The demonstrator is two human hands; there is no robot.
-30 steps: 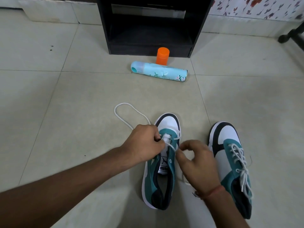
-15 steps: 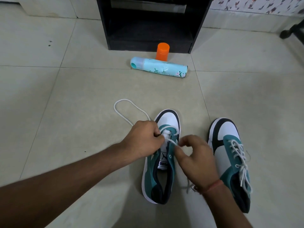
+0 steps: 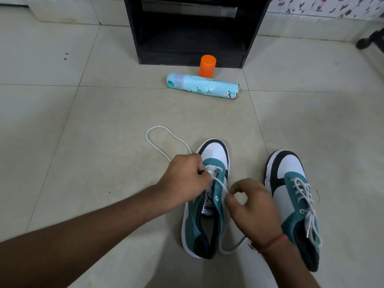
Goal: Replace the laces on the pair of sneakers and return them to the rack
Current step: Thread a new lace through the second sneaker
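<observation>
Two teal, white and black sneakers stand on the tiled floor. The left sneaker has a white lace threaded only through its front eyelets; one end loops out over the floor to the left. My left hand grips the lace at the sneaker's front eyelets. My right hand pinches the other strand, pulled taut to the right of the tongue; its tail trails past the heel. The right sneaker is fully laced. The black rack stands at the back, its lower shelf bare.
A light blue spray can lies on its side in front of the rack. An orange cap stands upright just behind it. A dark furniture leg shows at the far right edge.
My right hand has drawn the lace strand out to the right and a little toward me, tightening it across the eyelets. My left hand stays at the front eyelets. The view tilted slightly.
</observation>
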